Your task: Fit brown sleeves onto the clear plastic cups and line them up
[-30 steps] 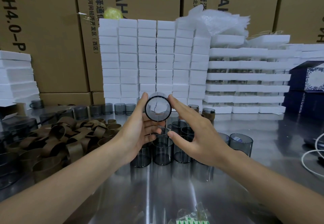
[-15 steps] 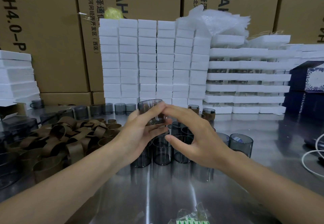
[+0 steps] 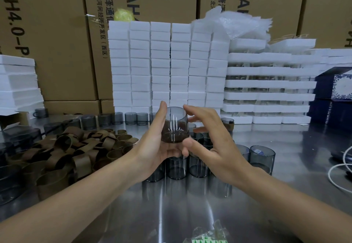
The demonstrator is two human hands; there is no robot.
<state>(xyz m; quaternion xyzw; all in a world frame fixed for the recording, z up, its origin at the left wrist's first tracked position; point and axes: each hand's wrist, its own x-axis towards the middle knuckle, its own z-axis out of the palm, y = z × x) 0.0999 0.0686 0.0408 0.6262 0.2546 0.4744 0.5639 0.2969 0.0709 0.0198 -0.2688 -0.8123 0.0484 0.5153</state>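
Above steel table (image 3: 171,214) — smoky cylindrical cup (image 3: 175,124)

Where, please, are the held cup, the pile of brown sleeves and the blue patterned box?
held cup (image 3: 176,115): head view, clear upper wall.
pile of brown sleeves (image 3: 82,163): head view, a front sleeve's outer face.
blue patterned box (image 3: 341,88): head view, patterned front.

Reflective steel table (image 3: 171,214) before stacked white foam trays (image 3: 160,61) and tall cardboard cartons (image 3: 57,42).

Brown paper sleeves (image 3: 76,151) lay heaped at left on the steel table (image 3: 190,214); clear plastic cups (image 3: 176,168) clustered at centre, under one held cup (image 3: 175,124) in the left hand (image 3: 156,145); white foam blocks (image 3: 160,61) and cardboard cartons (image 3: 57,33) stood behind.
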